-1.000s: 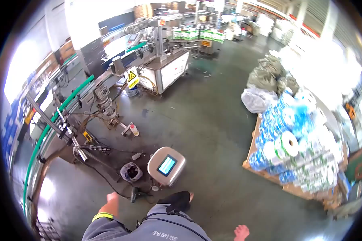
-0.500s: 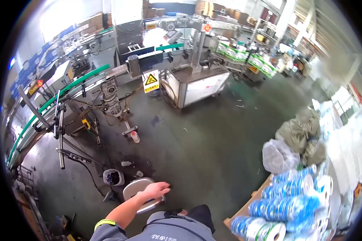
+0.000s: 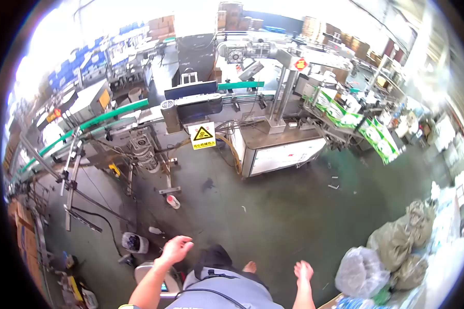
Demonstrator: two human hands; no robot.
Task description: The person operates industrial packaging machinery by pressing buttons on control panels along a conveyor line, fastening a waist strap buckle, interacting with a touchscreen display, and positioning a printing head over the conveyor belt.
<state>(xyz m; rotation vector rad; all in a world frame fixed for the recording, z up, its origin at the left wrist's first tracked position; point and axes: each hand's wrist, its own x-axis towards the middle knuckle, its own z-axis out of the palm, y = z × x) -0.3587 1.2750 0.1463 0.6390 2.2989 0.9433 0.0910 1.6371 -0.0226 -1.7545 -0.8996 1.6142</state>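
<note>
My left hand (image 3: 176,250) is held in the air at waist height, left of my body, with fingers loosely stretched and nothing in them. Below it, partly hidden by the forearm, stands a pale, round-cornered object (image 3: 142,272) like a stool seat or a scale; its kind is unclear. On the other side of my body, my right hand (image 3: 303,270) hangs over the floor with relaxed, slightly bent fingers and holds nothing. A clear plastic bag (image 3: 362,273) lies to the right of that hand, apart from it.
A conveyor line with a green rail (image 3: 113,113) runs ahead, with a yellow warning sign (image 3: 203,136) and a metal cabinet (image 3: 286,157). A small bin (image 3: 135,243) and a white bottle (image 3: 173,201) stand on the floor. Sacks (image 3: 392,242) lie at right.
My view has tilted up and moved forward, so the blue-wrapped rolls have mostly left the bottom right. My left hand has swung left from over the pale object; my right hand has come into view.
</note>
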